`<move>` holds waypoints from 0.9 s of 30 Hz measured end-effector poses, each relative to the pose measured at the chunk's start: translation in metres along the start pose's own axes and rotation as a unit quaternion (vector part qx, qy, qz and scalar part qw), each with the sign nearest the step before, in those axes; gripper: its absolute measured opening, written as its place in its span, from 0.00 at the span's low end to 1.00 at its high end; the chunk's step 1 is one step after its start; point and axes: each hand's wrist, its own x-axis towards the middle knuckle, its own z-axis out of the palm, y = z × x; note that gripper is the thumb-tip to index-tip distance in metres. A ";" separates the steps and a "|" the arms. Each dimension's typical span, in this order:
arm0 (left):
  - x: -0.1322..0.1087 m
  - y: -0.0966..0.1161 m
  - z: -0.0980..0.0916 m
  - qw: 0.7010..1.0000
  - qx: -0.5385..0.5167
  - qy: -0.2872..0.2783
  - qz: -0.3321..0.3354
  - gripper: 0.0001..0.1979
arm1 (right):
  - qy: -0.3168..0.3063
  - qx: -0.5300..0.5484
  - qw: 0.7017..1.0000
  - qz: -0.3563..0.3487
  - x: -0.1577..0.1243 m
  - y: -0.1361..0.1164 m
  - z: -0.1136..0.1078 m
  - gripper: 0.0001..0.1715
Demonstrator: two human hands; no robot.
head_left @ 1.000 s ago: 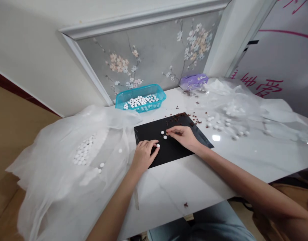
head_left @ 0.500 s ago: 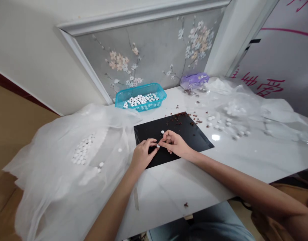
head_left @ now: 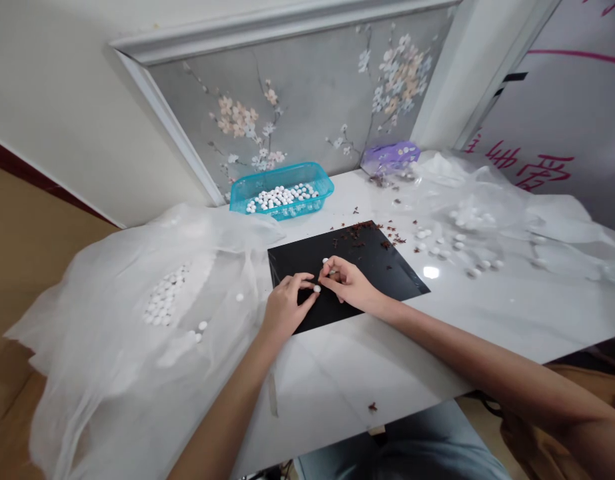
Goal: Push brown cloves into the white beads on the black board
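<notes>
My left hand [head_left: 286, 305] rests over the black mat [head_left: 307, 321], pinching a small white ball [head_left: 317, 289] between thumb and fingertip. Just to its right, my right hand [head_left: 350, 287] is closed in a pinch above the mat. Whatever lies between its fingertips is too small to make out. Another white ball [head_left: 325, 261] sits on the mat behind my right fingers, partly covered. Small dark-red pieces [head_left: 360, 230] are scattered over the mat's far right corner and onto the table.
Behind the mat stands a teal plastic basket [head_left: 282, 215] of white balls. A sheer white bag [head_left: 112, 293] with balls spreads on the left. Loose balls [head_left: 440, 250], clear plastic [head_left: 512, 213] and a purple packet [head_left: 391, 159] lie right. One red piece [head_left: 372, 406] is near the front edge.
My right fingertips have drawn slightly up and away from the ball in my left hand, so that ball shows more fully. The left hand has hardly moved.
</notes>
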 end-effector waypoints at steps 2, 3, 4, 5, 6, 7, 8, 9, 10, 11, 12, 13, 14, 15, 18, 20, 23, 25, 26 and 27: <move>0.000 0.000 -0.001 1.000 -0.002 -0.001 0.009 0.06 | -0.010 0.005 1.000 0.000 0.000 0.001 -0.001 0.13; 0.000 0.000 -0.001 1.000 -0.004 -0.002 0.014 0.04 | -0.016 0.006 1.000 0.001 0.000 0.002 -0.002 0.14; 0.000 0.000 -0.001 1.000 -0.006 -0.004 0.020 0.02 | -0.021 0.007 1.000 0.002 0.000 0.002 -0.002 0.14; 0.000 0.000 -0.001 1.000 -0.009 -0.005 0.024 0.02 | -0.026 0.007 1.000 0.003 0.000 0.002 -0.003 0.14; 0.000 0.000 -0.001 1.000 -0.012 -0.005 0.027 0.02 | -0.031 0.007 1.000 0.003 0.000 0.002 -0.003 0.14; 0.000 -0.001 -0.001 0.999 -0.014 -0.006 0.030 0.02 | -0.034 0.006 0.999 0.002 0.000 0.002 -0.003 0.14; 0.001 -0.001 -0.001 0.999 -0.017 -0.006 0.033 0.02 | -0.036 0.004 0.999 -0.001 0.000 0.001 -0.002 0.14; 0.001 -0.001 0.000 0.999 -0.020 -0.007 0.035 0.03 | -0.038 0.003 0.999 -0.004 0.000 0.001 -0.002 0.13; 0.001 -0.002 0.000 0.999 -0.023 -0.008 0.037 0.03 | -0.040 0.001 0.999 -0.008 -0.001 0.001 -0.002 0.13; 0.001 -0.002 0.000 0.999 -0.026 -0.009 0.039 0.03 | -0.041 -0.001 0.999 -0.012 -0.001 0.001 -0.002 0.12; 0.001 -0.003 0.001 0.999 -0.029 -0.009 0.041 0.03 | -0.041 -0.002 0.999 -0.016 -0.001 0.001 -0.001 0.12; 0.001 -0.003 0.001 0.999 -0.032 -0.008 0.042 0.03 | -0.041 -0.003 0.999 -0.020 -0.001 0.002 -0.001 0.12; 0.001 -0.003 0.001 0.998 -0.035 -0.007 0.043 0.03 | -0.042 -0.004 0.999 -0.024 0.000 0.003 -0.001 0.12; 0.001 -0.003 0.002 0.998 -0.039 -0.006 0.043 0.03 | -0.042 -0.004 0.999 -0.027 0.000 0.004 -0.001 0.12; 0.001 -0.003 0.002 0.998 -0.052 -0.004 0.044 0.03 | -0.043 -0.005 0.999 -0.031 0.000 0.006 -0.001 0.11; 0.001 -0.003 0.001 0.997 -0.059 -0.005 0.043 0.03 | -0.042 -0.005 0.999 -0.031 0.001 0.007 0.000 0.11; 0.002 -0.003 0.001 0.997 -0.063 -0.008 0.033 0.02 | -0.039 -0.005 0.999 -0.028 0.001 0.008 0.000 0.11; 0.002 -0.003 0.001 0.998 -0.064 -0.009 0.020 0.02 | -0.036 -0.004 0.999 -0.023 0.002 0.008 0.000 0.12; 0.002 -0.003 0.002 0.998 -0.065 -0.009 0.012 0.02 | -0.035 -0.003 0.999 -0.021 0.002 0.008 0.000 0.12; 0.001 -0.003 0.002 0.998 -0.066 -0.009 0.004 0.01 | -0.034 -0.002 0.999 -0.018 0.003 0.009 0.000 0.13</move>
